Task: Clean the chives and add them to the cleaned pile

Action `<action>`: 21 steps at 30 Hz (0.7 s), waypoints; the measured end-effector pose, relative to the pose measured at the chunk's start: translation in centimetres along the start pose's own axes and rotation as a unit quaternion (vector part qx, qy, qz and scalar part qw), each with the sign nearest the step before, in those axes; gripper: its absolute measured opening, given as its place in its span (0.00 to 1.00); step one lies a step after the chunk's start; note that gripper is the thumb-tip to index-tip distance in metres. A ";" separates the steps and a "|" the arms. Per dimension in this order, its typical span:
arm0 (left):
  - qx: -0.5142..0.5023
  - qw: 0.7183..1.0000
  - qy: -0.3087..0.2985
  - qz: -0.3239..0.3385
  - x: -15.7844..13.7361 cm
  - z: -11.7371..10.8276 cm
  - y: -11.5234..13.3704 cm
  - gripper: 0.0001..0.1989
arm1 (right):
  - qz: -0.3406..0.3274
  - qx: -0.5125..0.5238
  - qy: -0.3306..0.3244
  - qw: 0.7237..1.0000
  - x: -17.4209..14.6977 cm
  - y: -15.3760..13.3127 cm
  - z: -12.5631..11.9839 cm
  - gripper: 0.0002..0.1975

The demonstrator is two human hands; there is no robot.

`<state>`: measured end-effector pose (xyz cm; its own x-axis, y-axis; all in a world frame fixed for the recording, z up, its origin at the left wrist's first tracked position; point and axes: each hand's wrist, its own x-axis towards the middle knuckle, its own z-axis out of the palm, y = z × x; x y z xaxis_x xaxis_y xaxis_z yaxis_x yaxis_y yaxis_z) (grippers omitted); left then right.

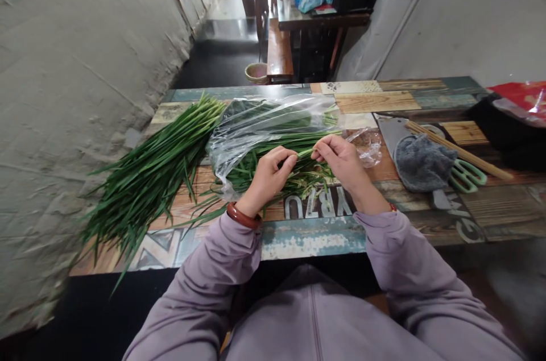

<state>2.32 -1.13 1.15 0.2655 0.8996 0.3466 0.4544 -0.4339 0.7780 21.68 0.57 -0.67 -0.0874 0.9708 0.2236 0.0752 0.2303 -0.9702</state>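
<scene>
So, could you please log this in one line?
left hand: holding stalks; right hand: pinching same stalks; leafy bundle: on table

Greens (157,165) blocking left, cloth (422,162) blocking right, bare tabletop (313,240) between sleeves (213,264)

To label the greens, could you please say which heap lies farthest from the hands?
The leftmost heap, fanned out loose; the other greens lie nearer, partly under clear plastic.

Held greens (304,153): thin, pale, nearly level, centre of frame.
Big bundle (164,159): long green leaves, fanned toward lower left of frame.
</scene>
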 end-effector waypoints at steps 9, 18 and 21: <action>-0.049 0.998 -0.019 -0.032 -0.1 0.6 -0.3 0.10 | 0.027 0.031 0.006 0.999 -0.1 0.4 0.9 0.15; -0.063 0.997 -0.031 -0.038 -0.1 0.8 -0.1 0.06 | -0.021 -0.040 0.031 0.999 -0.5 0.0 2.1 0.12; -0.084 0.995 -0.043 -0.043 -0.2 0.7 0.1 0.06 | -0.031 -0.043 0.022 0.998 -0.6 0.0 2.3 0.14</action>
<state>2.97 -1.40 0.81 0.3078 0.9220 0.2349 0.3316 -0.3353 0.8818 19.44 -0.19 -1.00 -0.0519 0.9561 0.2883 0.1569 0.2929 -0.9432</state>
